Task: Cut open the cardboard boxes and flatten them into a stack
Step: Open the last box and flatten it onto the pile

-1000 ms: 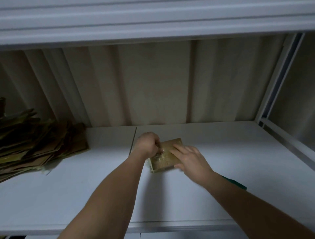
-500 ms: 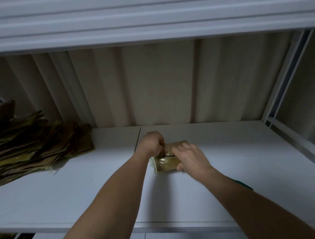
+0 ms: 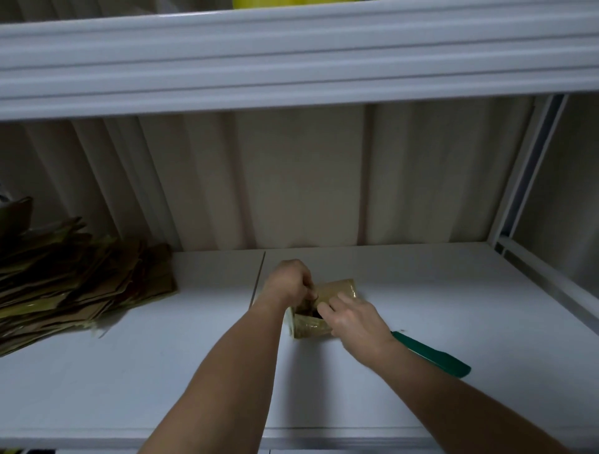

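Observation:
A small taped cardboard box [image 3: 337, 289] stands on the white shelf [image 3: 162, 372] near its middle. Its top has parted, with a dark gap showing between my hands. My left hand [image 3: 288, 282] is curled over the box's left flap and grips it. My right hand [image 3: 351, 319] has its fingers hooked on the near right flap. A pile of flattened cardboard boxes [image 3: 74, 278] lies at the shelf's far left. A green-handled cutter [image 3: 432, 354] rests on the shelf just behind my right wrist.
A white upper shelf [image 3: 291, 64] overhangs close above, with something yellow [image 3: 269, 3] on it. A ribbed beige back wall [image 3: 291, 181] closes the rear. A white upright post [image 3: 531, 168] and rail bound the right side.
The box top has come open where it looked closed before. Both hands stayed on the box. The camera tilted up, and the green cutter came into view.

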